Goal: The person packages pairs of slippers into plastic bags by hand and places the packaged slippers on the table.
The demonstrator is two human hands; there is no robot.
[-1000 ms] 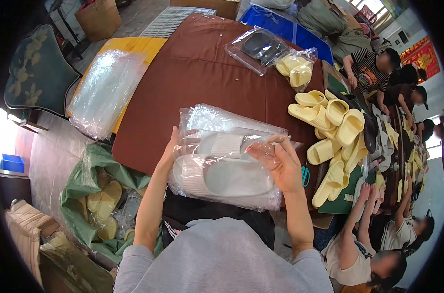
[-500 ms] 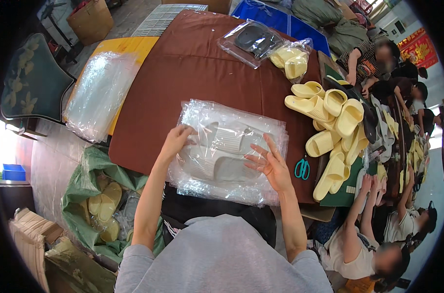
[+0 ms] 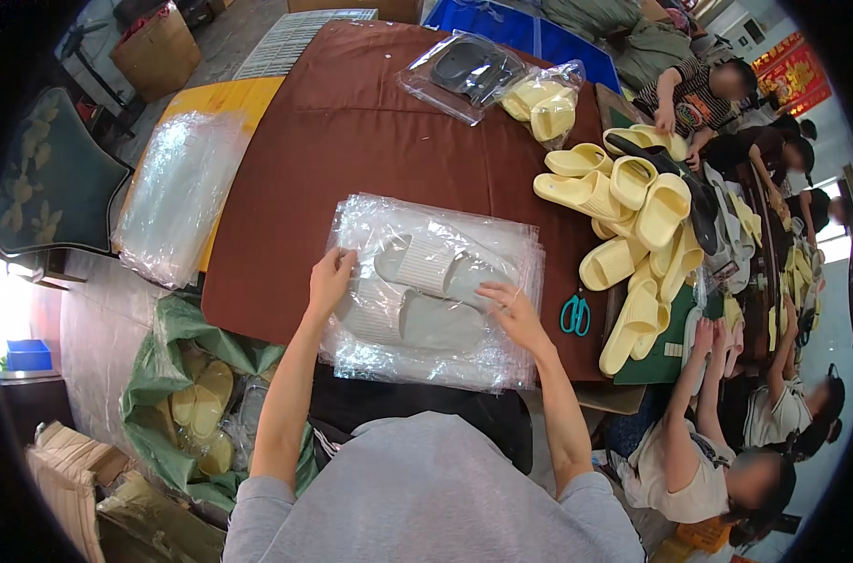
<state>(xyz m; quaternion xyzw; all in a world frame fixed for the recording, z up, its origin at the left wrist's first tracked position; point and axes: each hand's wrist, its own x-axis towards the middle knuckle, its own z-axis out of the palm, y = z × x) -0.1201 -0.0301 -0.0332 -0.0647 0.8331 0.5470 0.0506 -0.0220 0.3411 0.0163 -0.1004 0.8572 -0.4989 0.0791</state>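
A pair of pale grey slide slippers (image 3: pixel 425 266) lies on a stack of clear plastic bags (image 3: pixel 389 365) before me, with shiny film around them. Whether both are fully inside one bag, I cannot tell. At the stack's left edge, my left hand (image 3: pixel 333 284) is closed, its fingers and thumb pinching the plastic. My right hand (image 3: pixel 514 314) rests at the slippers' right end, fingers stretched toward the left and touching the film over a sole. A pair of teal-handled scissors (image 3: pixel 575 315) lies to the right of that hand.
A heap of yellow slippers (image 3: pixel 624 267) covers the table's right side. Bagged black and yellow slippers (image 3: pixel 552 115) lie at the back. More flat bags (image 3: pixel 182 192) are on the yellow board at left. A green sack (image 3: pixel 154 366) holds slippers. Co-workers (image 3: pixel 689 469) sit at right.
My right hand has come down and inward from a spread, raised pose onto the film. The plastic over the slippers looks smoother. My left hand stays at the left edge.
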